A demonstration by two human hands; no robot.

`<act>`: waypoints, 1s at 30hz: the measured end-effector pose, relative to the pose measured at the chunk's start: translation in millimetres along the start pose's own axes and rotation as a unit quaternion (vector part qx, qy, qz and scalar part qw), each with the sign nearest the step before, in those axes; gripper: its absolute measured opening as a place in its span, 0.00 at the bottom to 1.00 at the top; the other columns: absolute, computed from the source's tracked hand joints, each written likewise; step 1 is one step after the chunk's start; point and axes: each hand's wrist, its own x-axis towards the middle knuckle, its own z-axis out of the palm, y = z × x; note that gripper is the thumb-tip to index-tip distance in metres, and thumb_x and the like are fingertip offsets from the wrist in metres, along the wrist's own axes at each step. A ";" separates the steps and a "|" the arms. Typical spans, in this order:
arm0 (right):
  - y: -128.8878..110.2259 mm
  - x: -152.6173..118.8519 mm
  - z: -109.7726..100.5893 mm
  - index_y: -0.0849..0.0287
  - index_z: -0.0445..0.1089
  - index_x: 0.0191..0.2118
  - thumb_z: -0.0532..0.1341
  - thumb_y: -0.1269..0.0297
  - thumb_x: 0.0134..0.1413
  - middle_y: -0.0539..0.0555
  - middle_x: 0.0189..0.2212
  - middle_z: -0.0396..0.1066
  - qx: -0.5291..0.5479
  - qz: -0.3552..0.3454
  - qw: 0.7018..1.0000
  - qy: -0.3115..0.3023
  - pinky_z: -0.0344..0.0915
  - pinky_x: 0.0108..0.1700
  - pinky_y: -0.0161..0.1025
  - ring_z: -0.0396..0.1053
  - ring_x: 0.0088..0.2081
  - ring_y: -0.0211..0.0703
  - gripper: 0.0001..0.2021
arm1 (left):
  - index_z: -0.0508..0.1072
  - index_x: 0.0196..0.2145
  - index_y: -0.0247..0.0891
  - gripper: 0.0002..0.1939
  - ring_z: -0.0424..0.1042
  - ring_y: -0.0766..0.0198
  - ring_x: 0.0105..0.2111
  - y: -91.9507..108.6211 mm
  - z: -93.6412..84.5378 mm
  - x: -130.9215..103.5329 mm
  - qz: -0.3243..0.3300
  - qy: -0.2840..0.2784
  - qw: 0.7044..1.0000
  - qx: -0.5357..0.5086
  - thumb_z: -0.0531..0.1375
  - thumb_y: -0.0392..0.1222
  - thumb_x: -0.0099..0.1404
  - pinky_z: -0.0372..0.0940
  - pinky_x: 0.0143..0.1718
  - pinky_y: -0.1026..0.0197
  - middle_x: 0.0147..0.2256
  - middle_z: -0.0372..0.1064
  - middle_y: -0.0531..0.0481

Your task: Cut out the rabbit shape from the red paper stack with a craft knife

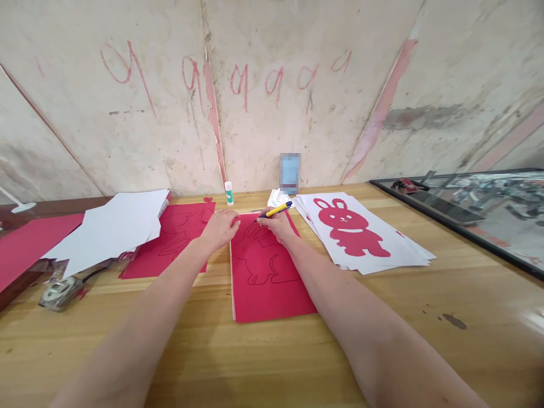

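Note:
A sheet of red paper (pixel 263 300) lies before me with a rabbit outline drawn on it in dark line. My right hand (pixel 278 224) is closed round a yellow and blue pen (pixel 276 209), its tip at the rabbit's ears near the top of the sheet. At the upper left corner of that sheet rests my left hand (pixel 223 226), fingers a little bent and apart from the thumb, touching the paper's edge. Another red sheet with a drawn outline (pixel 181 226) lies left of it, partly under white paper. To the right, a red rabbit cutout (pixel 346 224) lies on white sheets.
A glue stick (pixel 229 194) stands near the wall, and a phone-like blurred panel (pixel 289 173) leans there above crumpled white paper (pixel 278 197). White sheets (pixel 119 221) and a tape measure (pixel 59 292) are at left. A black-framed glass panel (pixel 488 226) lies at right.

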 end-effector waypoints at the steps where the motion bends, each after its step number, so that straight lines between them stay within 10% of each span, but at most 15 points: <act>1: 0.3 0.0 0.2 0.58 0.66 0.24 0.66 0.64 0.28 0.45 0.18 0.64 -0.009 -0.003 1.000 -0.001 0.58 0.29 0.36 0.61 0.23 0.36 0.11 | 0.75 0.36 0.39 0.08 0.71 0.54 0.46 -4.1 4.0 1.2 -0.017 0.010 1.000 -0.014 0.57 0.37 0.60 0.62 0.53 0.52 0.40 0.75 0.47; 7: 5.5 0.2 -1.1 0.58 0.67 0.23 0.64 0.64 0.36 0.46 0.17 0.63 -0.091 -0.020 0.995 -0.029 0.57 0.29 0.37 0.61 0.22 0.36 0.06 | 0.76 0.37 0.37 0.10 0.73 0.59 0.33 -26.6 32.3 -2.6 -0.114 0.059 0.981 -0.149 0.56 0.36 0.61 0.68 0.42 0.55 0.33 0.76 0.49; 17: 7.3 -5.4 4.1 0.57 0.65 0.23 0.64 0.65 0.37 0.45 0.15 0.62 -0.142 -0.011 0.989 -0.041 0.55 0.26 0.37 0.57 0.19 0.36 0.06 | 0.74 0.42 0.34 0.12 0.75 0.62 0.42 -31.4 40.2 -2.9 -0.158 0.094 0.914 -0.361 0.54 0.37 0.63 0.68 0.45 0.58 0.42 0.76 0.43; 30: 6.2 -5.2 4.0 0.57 0.64 0.19 0.59 0.66 0.34 0.47 0.14 0.61 -0.240 -0.030 0.970 -0.016 0.53 0.25 0.38 0.56 0.20 0.37 0.02 | 0.77 0.33 0.35 0.11 0.75 0.63 0.38 -30.0 46.5 -5.5 -0.142 0.035 0.928 -0.343 0.56 0.28 0.56 0.68 0.47 0.57 0.36 0.77 0.49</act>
